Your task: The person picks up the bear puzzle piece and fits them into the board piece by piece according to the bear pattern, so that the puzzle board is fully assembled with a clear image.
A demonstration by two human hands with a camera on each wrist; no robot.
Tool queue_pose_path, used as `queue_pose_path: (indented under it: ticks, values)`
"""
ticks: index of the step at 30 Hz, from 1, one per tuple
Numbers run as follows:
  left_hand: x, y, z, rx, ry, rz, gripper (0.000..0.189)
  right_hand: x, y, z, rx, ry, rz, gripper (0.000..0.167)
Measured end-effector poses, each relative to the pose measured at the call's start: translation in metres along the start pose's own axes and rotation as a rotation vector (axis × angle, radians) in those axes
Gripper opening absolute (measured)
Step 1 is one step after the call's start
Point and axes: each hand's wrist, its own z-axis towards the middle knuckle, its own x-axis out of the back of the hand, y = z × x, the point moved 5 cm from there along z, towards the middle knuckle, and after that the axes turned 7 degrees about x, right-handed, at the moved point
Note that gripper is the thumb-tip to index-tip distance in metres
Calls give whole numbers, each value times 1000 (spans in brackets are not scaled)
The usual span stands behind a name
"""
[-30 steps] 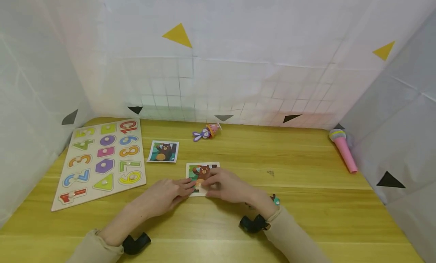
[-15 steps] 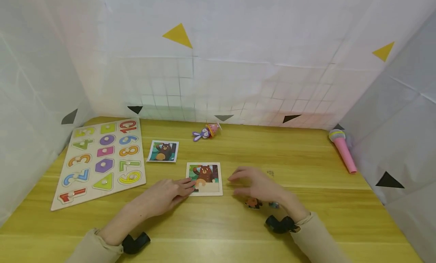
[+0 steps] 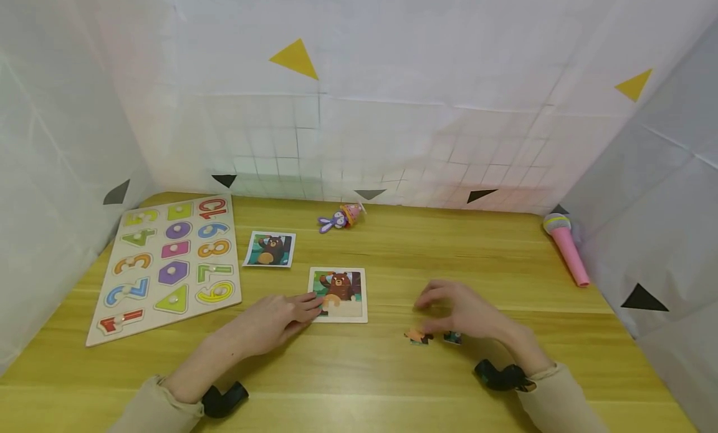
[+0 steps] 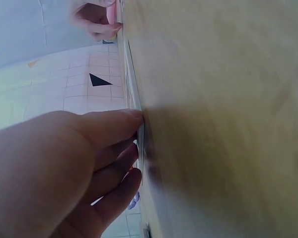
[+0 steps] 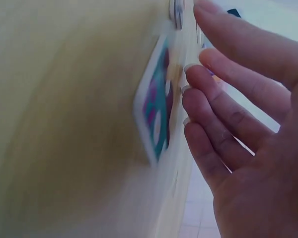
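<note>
A square puzzle board [image 3: 361, 296] with a bear picture lies mid-table; bare wood shows in its lower right part. My left hand [image 3: 280, 318] rests at its left side, fingertips over the edge; in the left wrist view the thumb [image 4: 116, 124] meets the board's rim. To the right, my right hand [image 3: 462, 311] hovers over two loose puzzle pieces, thumb and fingers apart and nothing between them. The orange and dark piece [image 3: 417, 337] lies by the thumb. The teal and dark piece [image 3: 452, 338], partly under the hand, appears blurred in the right wrist view [image 5: 156, 111].
A bear picture card [image 3: 269, 250] lies behind the board. At the left is a wooden number and shape board [image 3: 168, 265]. A small purple and pink rabbit toy [image 3: 342, 217] sits at the back, and a pink toy microphone [image 3: 568, 249] at the far right.
My right hand has left the bear puzzle board and moved right, over the loose pieces. The board's right side has come into view. My left hand stays in place.
</note>
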Motion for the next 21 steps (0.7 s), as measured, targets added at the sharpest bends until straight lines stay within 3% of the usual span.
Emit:
queue_pose_path:
  ticks: [12,21]
  values:
    - [-2,-3,0,9,-8,-66,35,-4,3,-5,-32,-67,11,37]
    - [-2,-4,0,33,-35,-114,36,-9,2,-4,-32,-58,13,33]
